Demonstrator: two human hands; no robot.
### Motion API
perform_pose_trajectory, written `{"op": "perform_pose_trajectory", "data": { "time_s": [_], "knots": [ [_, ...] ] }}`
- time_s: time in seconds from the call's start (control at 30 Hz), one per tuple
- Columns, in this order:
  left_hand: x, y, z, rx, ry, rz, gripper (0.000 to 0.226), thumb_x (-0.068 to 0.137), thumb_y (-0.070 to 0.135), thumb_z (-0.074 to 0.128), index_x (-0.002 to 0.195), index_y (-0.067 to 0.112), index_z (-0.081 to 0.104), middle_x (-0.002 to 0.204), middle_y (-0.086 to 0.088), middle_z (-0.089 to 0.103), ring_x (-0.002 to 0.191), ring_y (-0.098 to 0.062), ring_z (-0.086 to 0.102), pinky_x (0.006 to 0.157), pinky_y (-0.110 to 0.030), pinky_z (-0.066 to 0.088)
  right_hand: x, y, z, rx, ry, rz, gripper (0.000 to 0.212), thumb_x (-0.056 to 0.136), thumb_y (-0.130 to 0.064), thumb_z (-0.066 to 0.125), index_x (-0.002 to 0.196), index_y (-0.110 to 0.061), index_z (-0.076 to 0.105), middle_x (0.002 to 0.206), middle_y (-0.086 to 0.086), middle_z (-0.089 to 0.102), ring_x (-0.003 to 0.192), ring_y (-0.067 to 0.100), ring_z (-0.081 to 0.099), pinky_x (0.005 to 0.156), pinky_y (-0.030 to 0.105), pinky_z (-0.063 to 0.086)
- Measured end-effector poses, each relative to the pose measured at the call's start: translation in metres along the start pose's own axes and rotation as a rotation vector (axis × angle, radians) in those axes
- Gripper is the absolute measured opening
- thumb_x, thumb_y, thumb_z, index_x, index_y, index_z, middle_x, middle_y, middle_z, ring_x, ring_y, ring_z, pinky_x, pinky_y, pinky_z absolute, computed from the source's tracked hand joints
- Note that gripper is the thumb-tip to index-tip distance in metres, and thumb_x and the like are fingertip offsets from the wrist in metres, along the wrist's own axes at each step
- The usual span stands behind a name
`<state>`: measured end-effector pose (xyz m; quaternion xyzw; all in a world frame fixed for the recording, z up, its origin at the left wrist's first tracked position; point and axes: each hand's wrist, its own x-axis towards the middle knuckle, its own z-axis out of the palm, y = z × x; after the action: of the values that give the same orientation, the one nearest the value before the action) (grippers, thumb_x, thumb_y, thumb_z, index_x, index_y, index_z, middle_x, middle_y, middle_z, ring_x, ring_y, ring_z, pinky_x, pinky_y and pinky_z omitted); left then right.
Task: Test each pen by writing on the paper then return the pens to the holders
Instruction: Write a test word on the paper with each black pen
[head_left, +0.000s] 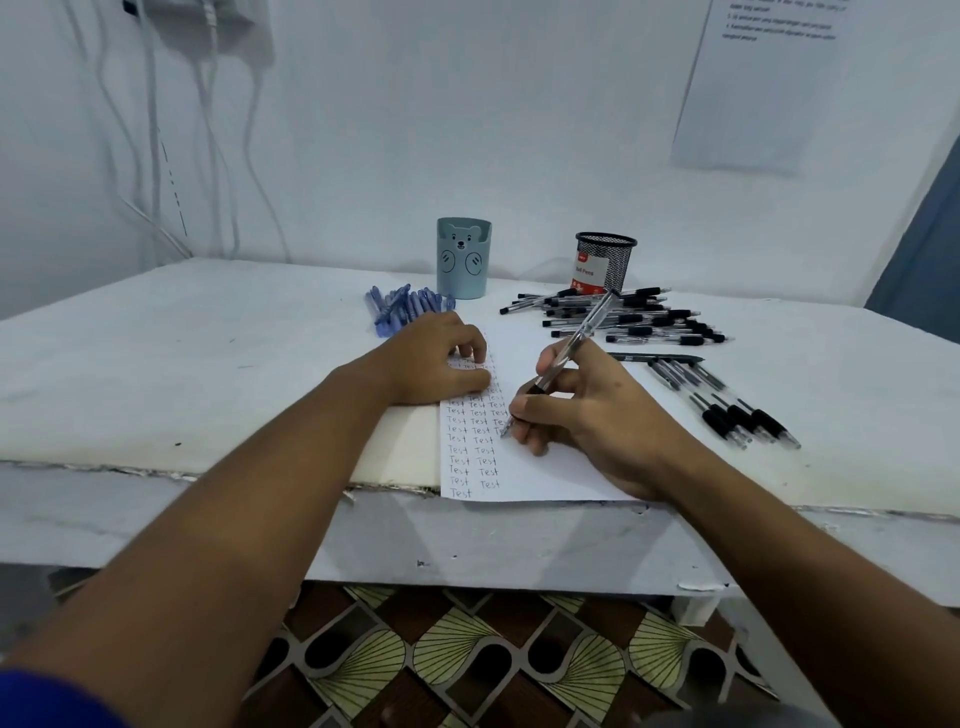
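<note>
Head view showed a clear-barrelled pen (571, 345) with a black grip pinched in the right hand (587, 415), its fingers (530, 405) curled round the barrel and its tip touching the paper (524, 467) at the end of a half-written word. That sheet lay on the tabletop (182, 353) with its near edge at the tabletop's front lip, and columns of the word "Test" ran down its left part. The left hand (436, 364) rested on the sheet's upper left corner, fingers loosely bent and pressing down, gripping nothing. Beyond the paper to the right lay a heap of black pens (634, 317), and a smaller group of black pens (727, 400) lay just right of the writing hand. A black mesh holder (605, 262) stood behind the heap. A pale blue bear-faced holder (463, 258) stood behind the left hand, with a cluster of blue pens (402, 309) beside its base. A printed notice (763, 78) hung on the wall, and white cables (208, 130) dangled at the left.
</note>
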<state>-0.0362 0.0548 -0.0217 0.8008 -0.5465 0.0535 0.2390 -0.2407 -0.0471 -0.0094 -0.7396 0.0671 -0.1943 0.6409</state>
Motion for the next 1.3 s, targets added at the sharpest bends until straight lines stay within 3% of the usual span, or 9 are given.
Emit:
{"op": "perform_pose_trajectory", "data": {
  "time_s": [0.2, 0.37, 0.57, 0.73, 0.93, 1.07, 1.2, 1.3],
  "knots": [
    [0.0006, -0.0010, 0.0003, -0.005, -0.002, -0.005, 0.033, 0.069, 0.058, 0.055, 0.091, 0.034, 0.059, 0.098, 0.005, 0.055, 0.099, -0.014, 0.049, 0.085, -0.029, 0.036, -0.0010, -0.0005, -0.0002, -0.021, -0.007, 0.000, 0.038, 0.084, 0.014, 0.066, 0.099, -0.011, 0.040, 0.082, 0.028, 0.062, 0.060, 0.033, 0.060, 0.060, 0.040, 0.052],
    [0.0008, -0.0020, 0.0006, -0.016, 0.006, -0.005, 0.046, 0.061, 0.068, 0.047, 0.090, 0.034, 0.059, 0.097, 0.007, 0.055, 0.097, -0.013, 0.049, 0.085, -0.030, 0.037, -0.0027, -0.0010, 0.0003, -0.032, -0.018, -0.003, 0.037, 0.085, 0.014, 0.065, 0.099, -0.010, 0.040, 0.081, 0.027, 0.062, 0.061, 0.033, 0.061, 0.062, 0.039, 0.053],
    [0.0015, -0.0032, 0.0012, -0.019, 0.016, -0.005, 0.043, 0.061, 0.067, 0.048, 0.089, 0.036, 0.059, 0.097, 0.007, 0.055, 0.097, -0.013, 0.050, 0.088, -0.033, 0.041, -0.0032, -0.0002, 0.0017, -0.115, 0.003, -0.011, 0.035, 0.087, 0.009, 0.066, 0.099, -0.011, 0.039, 0.080, 0.021, 0.066, 0.063, 0.033, 0.062, 0.071, 0.046, 0.054],
    [0.0016, -0.0037, 0.0015, -0.021, 0.015, 0.000, 0.043, 0.062, 0.067, 0.048, 0.090, 0.036, 0.059, 0.097, 0.007, 0.056, 0.098, -0.013, 0.050, 0.088, -0.032, 0.040, -0.0047, -0.0048, 0.0019, -0.087, -0.030, 0.015, 0.037, 0.085, 0.013, 0.065, 0.099, -0.010, 0.040, 0.079, 0.022, 0.064, 0.061, 0.029, 0.061, 0.062, 0.036, 0.053],
    [-0.0004, 0.0004, -0.0003, -0.052, 0.027, 0.008, 0.030, 0.069, 0.052, 0.058, 0.091, 0.030, 0.062, 0.096, 0.005, 0.056, 0.093, -0.011, 0.050, 0.083, -0.027, 0.037, -0.0018, -0.0039, 0.0011, -0.020, -0.013, 0.036, 0.035, 0.086, 0.012, 0.065, 0.100, -0.008, 0.040, 0.084, 0.029, 0.064, 0.060, 0.030, 0.064, 0.061, 0.034, 0.054],
    [-0.0008, 0.0006, -0.0009, -0.058, 0.035, 0.006, 0.029, 0.072, 0.049, 0.062, 0.092, 0.028, 0.063, 0.096, 0.005, 0.055, 0.092, -0.010, 0.050, 0.077, -0.022, 0.033, -0.0016, -0.0002, 0.0022, -0.154, 0.003, -0.005, 0.034, 0.088, 0.006, 0.066, 0.098, -0.012, 0.039, 0.078, 0.019, 0.067, 0.063, 0.033, 0.062, 0.072, 0.048, 0.054],
    [-0.0007, 0.0001, -0.0003, -0.051, 0.041, 0.013, 0.015, 0.083, 0.033, 0.071, 0.093, 0.025, 0.064, 0.094, 0.006, 0.053, 0.091, -0.010, 0.049, 0.075, -0.019, 0.031, -0.0028, -0.0030, -0.0002, -0.023, 0.007, 0.018, 0.037, 0.086, 0.014, 0.063, 0.099, -0.010, 0.039, 0.078, 0.025, 0.061, 0.056, 0.029, 0.059, 0.058, 0.037, 0.051],
    [-0.0012, 0.0001, -0.0009, -0.064, 0.036, 0.007, 0.014, 0.081, 0.035, 0.071, 0.090, 0.029, 0.062, 0.094, 0.005, 0.054, 0.090, -0.009, 0.049, 0.078, -0.024, 0.032, -0.0029, -0.0020, 0.0006, -0.074, -0.013, 0.006, 0.037, 0.085, 0.013, 0.064, 0.099, -0.011, 0.040, 0.079, 0.023, 0.062, 0.060, 0.030, 0.059, 0.059, 0.038, 0.050]
  ]
}}
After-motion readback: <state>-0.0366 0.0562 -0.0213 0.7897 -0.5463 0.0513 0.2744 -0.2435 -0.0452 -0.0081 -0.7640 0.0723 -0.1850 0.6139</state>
